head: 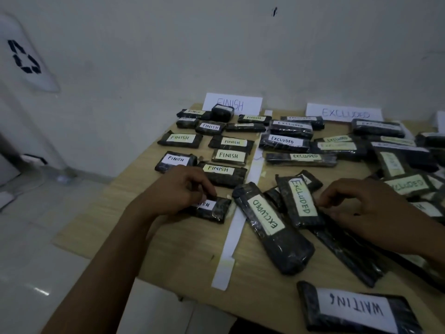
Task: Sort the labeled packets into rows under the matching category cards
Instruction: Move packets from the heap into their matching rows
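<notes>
Left hand (178, 189) covers label start on near black plastic-wrapped packet (214, 210); only "ISH" shows. White paper card (441, 124) far right cut by edge. Right hand (361, 208) grip unclear.

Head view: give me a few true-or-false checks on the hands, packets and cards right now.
1. The left hand holds a FINISH packet left of the white paper strip. True.
2. The WAITING packet lies by the FINISH card. False: it lies at the near edge, right of the strip.
3. The right hand pinches an EXCLUDED packet at its edge. True.
4. The EXCLUDED card stands left of the FINISH card. False: it stands right of it.
</notes>
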Action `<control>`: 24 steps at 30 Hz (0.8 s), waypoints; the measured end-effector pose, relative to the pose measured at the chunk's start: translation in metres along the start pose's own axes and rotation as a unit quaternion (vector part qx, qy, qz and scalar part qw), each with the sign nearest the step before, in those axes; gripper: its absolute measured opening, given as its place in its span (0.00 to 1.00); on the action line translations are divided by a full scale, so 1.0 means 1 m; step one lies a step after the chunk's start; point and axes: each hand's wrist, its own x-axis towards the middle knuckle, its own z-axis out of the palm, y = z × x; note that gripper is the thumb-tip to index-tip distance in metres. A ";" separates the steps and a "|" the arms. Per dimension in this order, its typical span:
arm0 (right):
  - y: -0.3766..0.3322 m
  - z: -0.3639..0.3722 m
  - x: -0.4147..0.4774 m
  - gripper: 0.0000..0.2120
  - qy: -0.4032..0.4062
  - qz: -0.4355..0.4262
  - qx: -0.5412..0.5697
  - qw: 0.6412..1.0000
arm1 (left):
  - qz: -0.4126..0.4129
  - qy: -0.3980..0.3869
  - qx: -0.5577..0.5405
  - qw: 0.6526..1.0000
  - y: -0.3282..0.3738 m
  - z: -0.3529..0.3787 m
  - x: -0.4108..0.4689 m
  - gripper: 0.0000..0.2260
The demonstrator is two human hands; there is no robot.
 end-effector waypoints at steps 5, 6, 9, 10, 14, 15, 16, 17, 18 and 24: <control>0.000 -0.003 -0.005 0.11 0.006 -0.014 -0.041 0.999 | 0.004 0.030 0.018 0.999 0.000 0.006 -0.001 0.13; 0.000 -0.004 -0.007 0.10 0.005 -0.014 -0.051 0.999 | 0.009 0.045 0.019 0.999 0.003 0.008 0.000 0.12; -0.003 -0.009 -0.015 0.11 -0.009 0.009 -0.079 0.997 | 0.031 0.077 0.000 0.997 0.018 0.012 0.004 0.09; -0.005 -0.011 -0.018 0.13 -0.021 0.021 -0.095 0.995 | 0.043 0.074 -0.005 0.996 0.023 0.013 0.006 0.09; -0.014 -0.010 -0.025 0.24 -0.062 0.060 -0.166 0.982 | 0.104 0.038 0.009 0.994 0.054 0.024 0.022 0.08; -0.016 -0.009 -0.025 0.26 -0.066 0.059 -0.178 0.980 | 0.122 0.029 0.016 0.992 0.064 0.029 0.027 0.08; -0.018 -0.008 -0.025 0.27 -0.067 0.054 -0.186 0.979 | 0.142 0.020 0.022 0.989 0.074 0.035 0.033 0.07; -0.019 -0.007 -0.025 0.27 -0.068 0.045 -0.191 0.978 | 0.160 0.009 0.025 0.987 0.084 0.041 0.038 0.07; -0.019 -0.006 -0.026 0.27 -0.067 0.036 -0.194 0.978 | 0.175 -0.003 0.025 0.984 0.093 0.048 0.044 0.06; -0.005 -0.003 -0.025 0.20 0.009 0.017 -0.181 0.983 | 0.185 -0.007 0.006 0.983 0.122 0.082 0.081 0.05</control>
